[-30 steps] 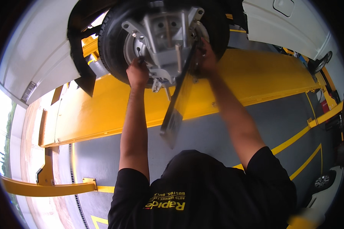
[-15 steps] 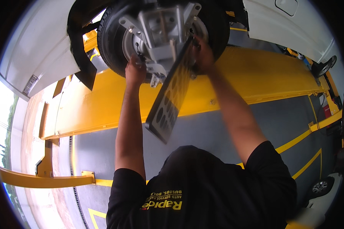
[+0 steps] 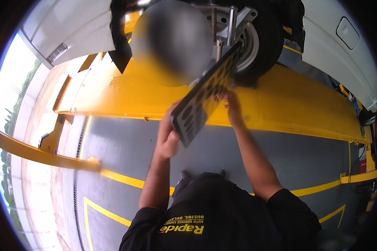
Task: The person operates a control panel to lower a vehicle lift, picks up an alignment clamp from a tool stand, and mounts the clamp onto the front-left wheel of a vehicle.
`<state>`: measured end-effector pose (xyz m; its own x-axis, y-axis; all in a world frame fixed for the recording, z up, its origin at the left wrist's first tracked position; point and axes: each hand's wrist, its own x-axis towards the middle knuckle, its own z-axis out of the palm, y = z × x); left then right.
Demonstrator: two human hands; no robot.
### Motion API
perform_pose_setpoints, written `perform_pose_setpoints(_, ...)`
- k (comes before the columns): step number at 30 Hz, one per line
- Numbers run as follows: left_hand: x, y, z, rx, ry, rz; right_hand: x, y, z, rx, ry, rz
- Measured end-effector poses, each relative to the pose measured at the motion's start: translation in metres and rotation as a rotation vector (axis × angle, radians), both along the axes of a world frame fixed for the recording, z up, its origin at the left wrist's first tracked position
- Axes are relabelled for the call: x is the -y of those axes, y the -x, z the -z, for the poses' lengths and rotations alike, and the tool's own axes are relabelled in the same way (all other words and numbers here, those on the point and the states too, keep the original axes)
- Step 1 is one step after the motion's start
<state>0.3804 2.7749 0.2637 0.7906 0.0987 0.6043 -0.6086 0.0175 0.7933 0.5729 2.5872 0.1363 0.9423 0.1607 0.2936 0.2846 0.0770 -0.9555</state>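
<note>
A flat panel (image 3: 201, 102) with a dark rim and large dark circles on its face slants down from a silver metal clamp (image 3: 231, 27) on a vehicle wheel (image 3: 267, 46). My left hand (image 3: 167, 138) is at the panel's lower left edge, with its fingers hidden behind it. I cannot tell whether it grips that edge. On the panel's right side is my right hand (image 3: 232, 106), fingers pointing left and loosely apart, partly behind the panel. Nothing shows in its grasp. A round blurred patch hides the left part of the wheel and clamp.
Behind the hands runs a long yellow lift platform (image 3: 289, 104). White body panels (image 3: 329, 42) flank the wheel. A yellow curved rail (image 3: 50, 154) lies at left, and yellow lines (image 3: 121, 179) cross the grey floor (image 3: 121, 142).
Both hands have come away from the wheel clamp and down beside the panel. The wheel, clamp and panel appear farther right as the view has shifted.
</note>
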Motion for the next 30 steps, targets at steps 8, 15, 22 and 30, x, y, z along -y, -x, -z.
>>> perform_pose_setpoints(8, 0.005, -0.01, 0.036, 0.172, -0.103, -0.154, -0.022, 0.013, -0.018, -0.322, -0.044, -0.066)
perform_pose_setpoints(15, 0.025, -0.01, 0.022, 0.292, -0.127, -0.271, -0.045, 0.036, -0.027, -0.301, -0.439, -0.046)
perform_pose_setpoints(22, 0.008, 0.003, 0.027, 0.131, -0.219, -0.373, -0.06, 0.092, -0.059, -0.439, -0.431, -0.206)
perform_pose_setpoints(30, 0.023, 0.002, 0.016, 0.322, -0.138, -0.428, -0.049, 0.075, -0.046, -0.411, -0.435, -0.28)
